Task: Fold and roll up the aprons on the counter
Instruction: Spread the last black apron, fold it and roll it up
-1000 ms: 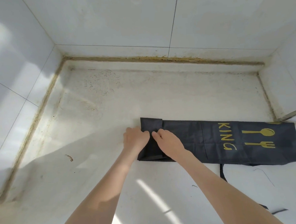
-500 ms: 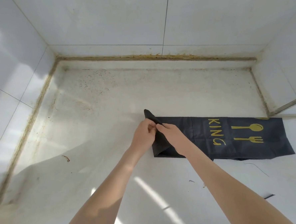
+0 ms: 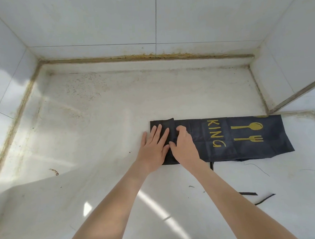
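A dark navy apron (image 3: 246, 138) lies folded into a long strip on the white counter (image 3: 99, 141), with yellow "KING" lettering and a spoon and fork printed on it. Its left end is turned over into a short flap. My left hand (image 3: 154, 150) presses flat on that flap with straight fingers. My right hand (image 3: 185, 147) lies beside it on the apron, fingers curled over the flap's edge. A black strap (image 3: 211, 166) pokes out under the apron's near edge.
White tiled walls close the counter at the left, back and right. A metal strip (image 3: 297, 94) runs along the right wall. Loose black strap ends (image 3: 264, 198) lie on the counter at the near right. A small brown scrap (image 3: 54, 171) lies at the left.
The lifted left end of the apron has been laid down as a flat fold. My left hand went from pinching the cloth to pressing it flat.
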A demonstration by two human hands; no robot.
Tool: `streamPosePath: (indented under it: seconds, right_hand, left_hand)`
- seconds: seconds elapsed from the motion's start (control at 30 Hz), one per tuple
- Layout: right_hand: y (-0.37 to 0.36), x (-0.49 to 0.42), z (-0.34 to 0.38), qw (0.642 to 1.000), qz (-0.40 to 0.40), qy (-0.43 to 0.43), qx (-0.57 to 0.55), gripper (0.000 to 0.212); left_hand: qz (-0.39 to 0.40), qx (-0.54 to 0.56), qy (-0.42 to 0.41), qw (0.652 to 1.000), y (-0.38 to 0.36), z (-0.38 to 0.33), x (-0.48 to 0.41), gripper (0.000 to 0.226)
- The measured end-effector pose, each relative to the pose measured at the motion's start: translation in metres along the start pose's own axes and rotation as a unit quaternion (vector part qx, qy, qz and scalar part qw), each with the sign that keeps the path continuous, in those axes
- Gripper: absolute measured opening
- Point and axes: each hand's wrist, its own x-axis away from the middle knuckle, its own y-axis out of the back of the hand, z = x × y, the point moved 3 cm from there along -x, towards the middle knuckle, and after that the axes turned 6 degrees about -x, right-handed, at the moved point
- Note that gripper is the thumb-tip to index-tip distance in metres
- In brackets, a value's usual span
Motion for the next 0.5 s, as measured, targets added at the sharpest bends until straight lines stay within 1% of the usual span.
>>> streamPosePath:
  seconds: [0.03,0.07,0.1,0.13,0.17,0.2,0.23,0.27,0.3,0.33,0.37,0.4,0.43,0.47,0.5]
  right_hand:
    - [-0.001,0.001,-0.003,0.995,-0.029,0.051,0.084,0.051]
    - [-0.003,0.003,-0.008,0.983,-0.058,0.091,0.149,0.052]
    - [-0.004,0.006,-0.013,0.97,-0.085,0.122,0.194,0.049]
    - [-0.006,0.008,-0.016,0.959,-0.093,0.14,0.226,0.043]
    - [-0.007,0.011,-0.019,0.952,-0.092,0.151,0.251,0.041]
    - [-0.008,0.013,-0.021,0.946,-0.084,0.156,0.272,0.044]
    - [-0.009,0.014,-0.023,0.944,-0.072,0.152,0.285,0.048]
    - [-0.007,0.015,-0.022,0.946,-0.056,0.137,0.288,0.051]
    - [-0.007,0.014,-0.022,0.948,-0.042,0.124,0.291,0.053]
    - [-0.007,0.013,-0.022,0.948,-0.034,0.117,0.293,0.054]
    - [-0.009,0.011,-0.022,0.949,-0.034,0.113,0.293,0.055]
    - [-0.01,0.01,-0.02,0.951,-0.031,0.106,0.29,0.055]
    - [-0.011,0.009,-0.02,0.954,-0.027,0.097,0.283,0.054]
    - [-0.012,0.006,-0.021,0.957,-0.033,0.094,0.272,0.054]
    - [-0.012,0.004,-0.021,0.959,-0.043,0.096,0.262,0.052]
  left_hand:
    - [0.002,-0.017,0.002,1.0,-0.002,-0.001,-0.001,0.072]
    - [0.003,-0.028,0.003,1.0,-0.003,-0.002,-0.001,0.066]
    - [0.006,-0.027,0.006,1.0,-0.004,-0.003,-0.002,0.059]
    - [0.001,-0.011,0.015,1.0,-0.003,-0.004,-0.001,0.057]
    - [-0.015,0.015,0.034,0.999,0.0,-0.004,0.0,0.058]
    - [-0.048,0.061,0.068,0.995,0.004,-0.004,0.001,0.059]
    - [-0.095,0.121,0.117,0.981,0.01,-0.004,0.002,0.059]
    - [-0.138,0.183,0.177,0.957,0.015,-0.005,0.003,0.056]
    - [-0.16,0.251,0.238,0.924,0.019,-0.004,0.002,0.049]
    - [-0.15,0.332,0.298,0.883,0.02,-0.001,0.0,0.042]
    - [-0.102,0.423,0.343,0.832,0.02,0.0,-0.004,0.034]
    - [-0.041,0.526,0.361,0.769,0.022,0.0,-0.008,0.026]
    - [0.019,0.605,0.354,0.713,0.027,-0.003,-0.008,0.024]
    - [0.065,0.646,0.331,0.684,0.034,-0.006,-0.009,0.031]
    - [0.082,0.667,0.303,0.675,0.039,-0.009,-0.008,0.039]
